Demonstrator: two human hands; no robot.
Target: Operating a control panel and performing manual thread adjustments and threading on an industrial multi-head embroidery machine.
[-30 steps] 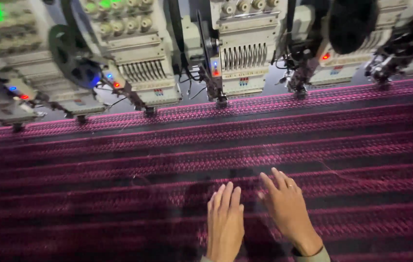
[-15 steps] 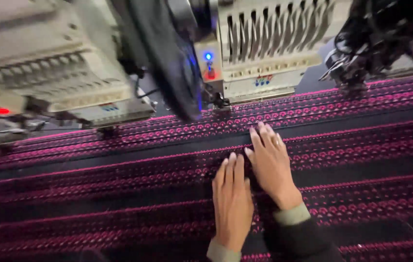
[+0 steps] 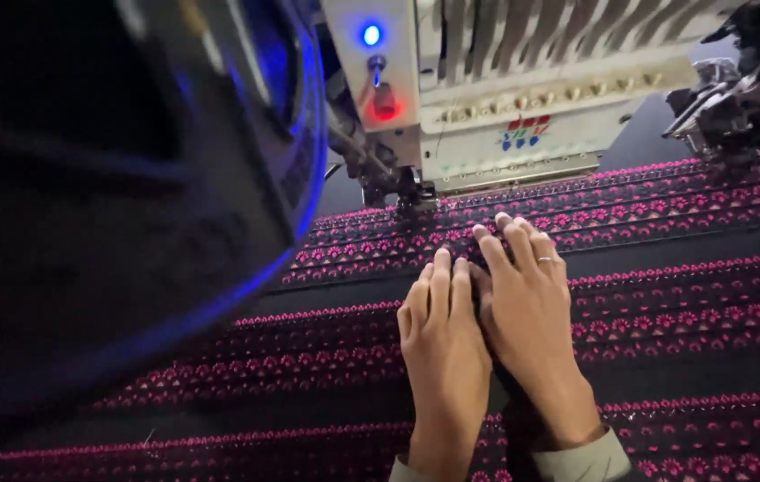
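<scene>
— Dark fabric (image 3: 683, 303) with rows of pink embroidered flowers covers the whole surface, running under a white embroidery machine head (image 3: 523, 98) with blue and red lights.

— And the hands?

— Left hand (image 3: 442, 344) lies flat on the fabric, fingers together, its grip holding nothing. Right hand (image 3: 527, 303) is pressed just beside it, touching, fingers reaching toward the needle area; it wears a ring (image 3: 545, 260) and also grasps nothing.

— On the left?

— A large dark blurred machine part (image 3: 130, 178), blue-edged.
</scene>
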